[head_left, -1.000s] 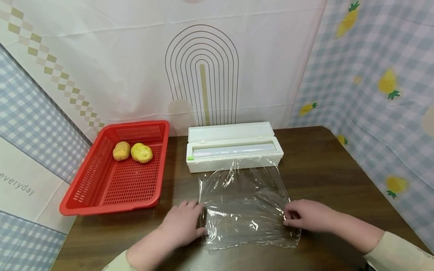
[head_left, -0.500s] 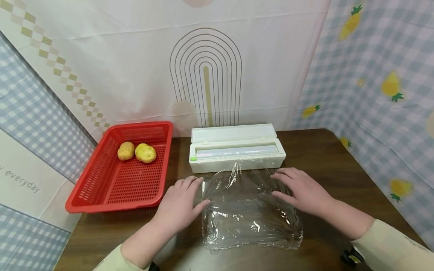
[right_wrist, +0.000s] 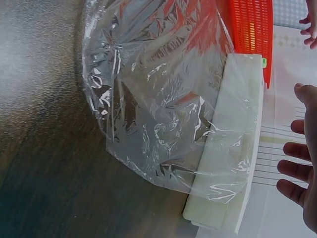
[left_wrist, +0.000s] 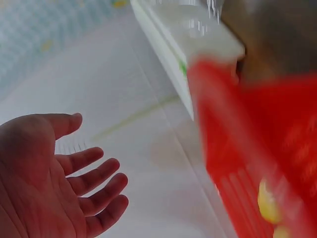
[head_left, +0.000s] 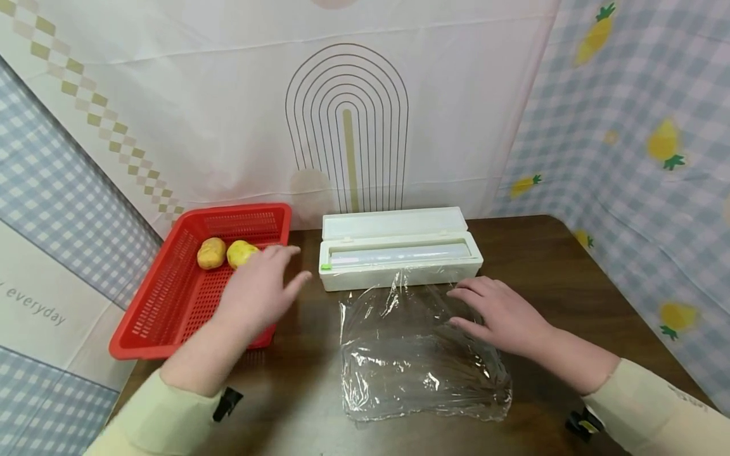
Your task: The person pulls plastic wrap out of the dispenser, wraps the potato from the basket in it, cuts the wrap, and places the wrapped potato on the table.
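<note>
My left hand [head_left: 255, 288] is over the right side of the red basket [head_left: 171, 323], its fingers loosely extended and holding nothing; in the left wrist view its palm [left_wrist: 37, 183] faces the camera. Two potatoes lie in the basket: a browner potato [head_left: 211, 253] and a yellow potato [head_left: 241, 252] partly hidden by the hand. With fingers relaxed and nothing held, my right hand [head_left: 504, 316] hovers by the upper right edge of the cling film [head_left: 410, 361]. That clear sheet lies on the table, running out from the white cling film dispenser [head_left: 399, 273], whose lid stands raised.
The brown wooden table [head_left: 547, 272] carries everything. A small green piece [head_left: 326, 266] sits at the dispenser's left end. Behind stands a white patterned curtain [head_left: 456, 114], with blue checked cloth [head_left: 627, 190] on the right side.
Both hands left the lower film edges and moved up and away from the person. My left hand then swung left, from the film to above the basket. The film stays spread.
</note>
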`<move>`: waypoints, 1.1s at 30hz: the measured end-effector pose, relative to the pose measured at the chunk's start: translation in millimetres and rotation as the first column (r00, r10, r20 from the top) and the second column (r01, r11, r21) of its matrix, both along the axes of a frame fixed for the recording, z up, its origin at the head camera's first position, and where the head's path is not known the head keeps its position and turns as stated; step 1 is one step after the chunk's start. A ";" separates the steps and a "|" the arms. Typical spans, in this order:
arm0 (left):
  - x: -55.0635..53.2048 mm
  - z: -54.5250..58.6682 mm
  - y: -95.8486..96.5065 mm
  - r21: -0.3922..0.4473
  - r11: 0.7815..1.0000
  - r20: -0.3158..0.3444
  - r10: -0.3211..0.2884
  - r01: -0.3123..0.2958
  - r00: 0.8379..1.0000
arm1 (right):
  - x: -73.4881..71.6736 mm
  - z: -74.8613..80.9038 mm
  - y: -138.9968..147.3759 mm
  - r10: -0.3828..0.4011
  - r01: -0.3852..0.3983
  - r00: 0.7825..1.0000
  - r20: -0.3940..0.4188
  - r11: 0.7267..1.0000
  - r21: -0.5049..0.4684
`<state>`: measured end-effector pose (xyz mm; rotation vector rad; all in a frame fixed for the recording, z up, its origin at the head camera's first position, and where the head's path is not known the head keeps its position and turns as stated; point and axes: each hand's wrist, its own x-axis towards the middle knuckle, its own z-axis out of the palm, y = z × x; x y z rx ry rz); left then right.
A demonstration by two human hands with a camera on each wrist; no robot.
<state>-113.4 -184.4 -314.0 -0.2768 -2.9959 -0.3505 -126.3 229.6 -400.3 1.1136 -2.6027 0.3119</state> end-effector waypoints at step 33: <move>-125.7 -22.6 -122.9 -0.258 0.966 0.381 0.082 0.020 0.921 | 0.1 -6.2 0.5 -0.041 0.038 0.998 0.044 0.998 0.057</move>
